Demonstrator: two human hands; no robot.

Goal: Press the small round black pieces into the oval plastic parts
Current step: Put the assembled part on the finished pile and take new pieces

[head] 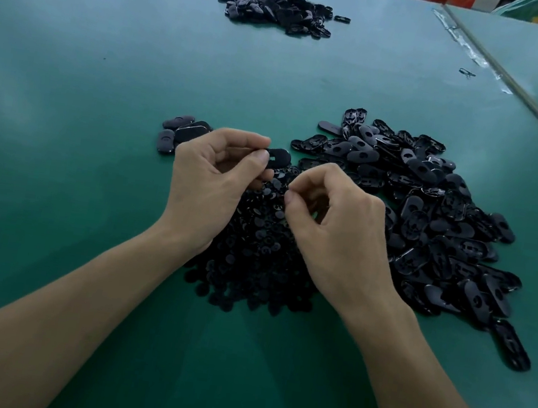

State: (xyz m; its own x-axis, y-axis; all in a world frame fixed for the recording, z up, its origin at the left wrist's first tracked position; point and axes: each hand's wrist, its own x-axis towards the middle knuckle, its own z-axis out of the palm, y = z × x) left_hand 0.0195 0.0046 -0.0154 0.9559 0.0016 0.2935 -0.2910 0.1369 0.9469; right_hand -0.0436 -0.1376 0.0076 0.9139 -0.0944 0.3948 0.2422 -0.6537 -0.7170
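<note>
A green worktop (pixel 86 91) carries a heap of small round black pieces (pixel 252 263) at the middle of its near side. Touching the heap, a larger pile of oval plastic parts (pixel 431 219) spreads toward the right edge. A few loose ovals (pixel 181 132) lie towards the left. A second oval pile (pixel 277 9) sits near the far edge, with a stray part (pixel 342 18) beside it.
</note>
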